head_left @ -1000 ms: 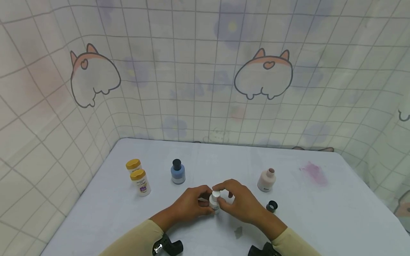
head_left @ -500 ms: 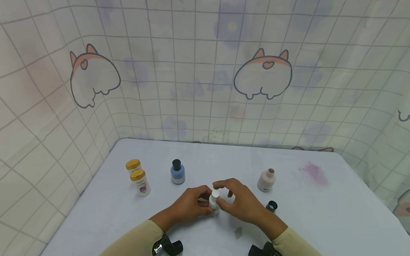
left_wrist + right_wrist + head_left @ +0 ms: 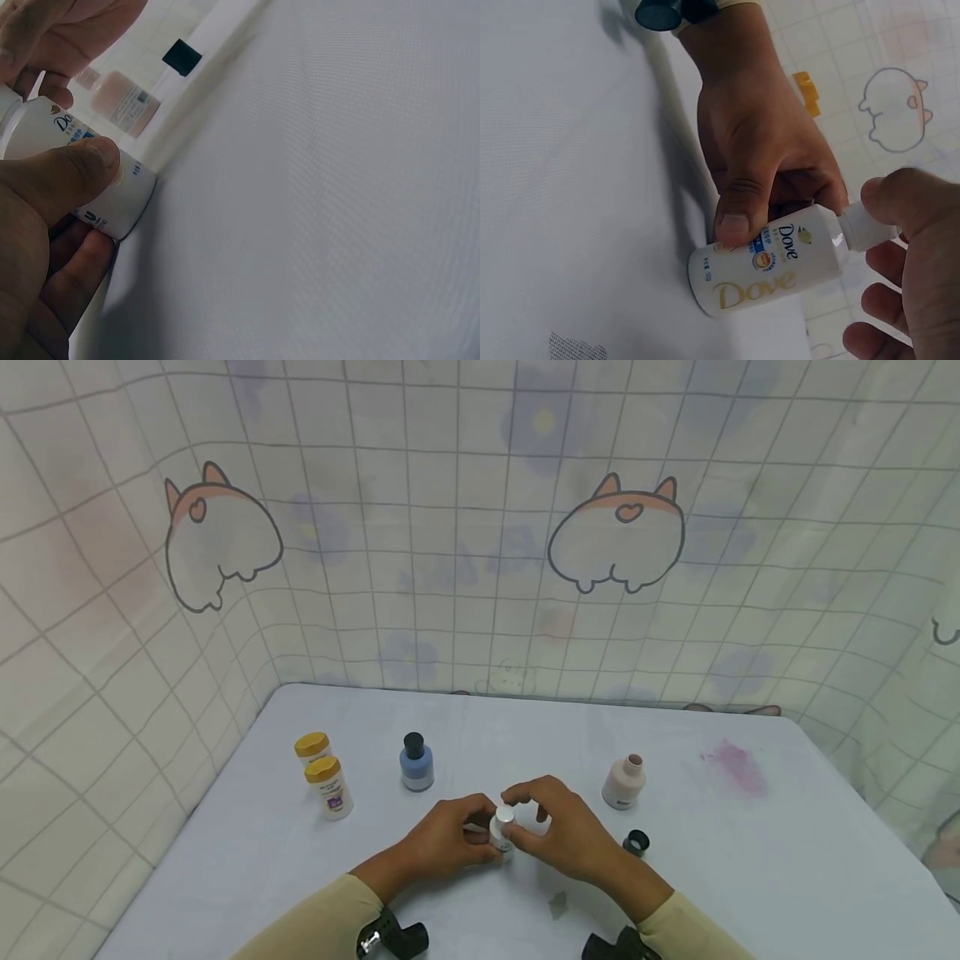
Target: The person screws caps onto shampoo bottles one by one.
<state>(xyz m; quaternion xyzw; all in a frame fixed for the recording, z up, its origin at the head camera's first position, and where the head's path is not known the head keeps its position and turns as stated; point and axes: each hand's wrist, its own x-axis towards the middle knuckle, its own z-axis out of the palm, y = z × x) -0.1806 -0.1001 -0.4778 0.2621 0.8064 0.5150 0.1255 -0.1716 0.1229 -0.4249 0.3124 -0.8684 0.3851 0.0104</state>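
Note:
A small white Dove bottle [image 3: 769, 262] stands on the white table with a white cap [image 3: 864, 227] on top. My left hand [image 3: 447, 839] grips its body from the left, the thumb [image 3: 94, 161] across the label and the other fingers behind. At the cap is my right hand [image 3: 564, 829], thumb [image 3: 889, 196] against one side and curled fingers close to the other, pinching it. In the left wrist view the cap is mostly cut off by the frame edge.
On the left stand two white bottles [image 3: 332, 795] with yellow lids. A blue bottle [image 3: 417, 770] with a black cap is behind my hands. To the right are an uncapped pale pink bottle [image 3: 623, 785] and a loose black cap [image 3: 636, 843]. A patterned curtain [image 3: 420, 527] surrounds the table.
My right thumb has shifted slightly left across the cap, and the right fingers have turned a little. The left hand and the bottle stay nearly in place.

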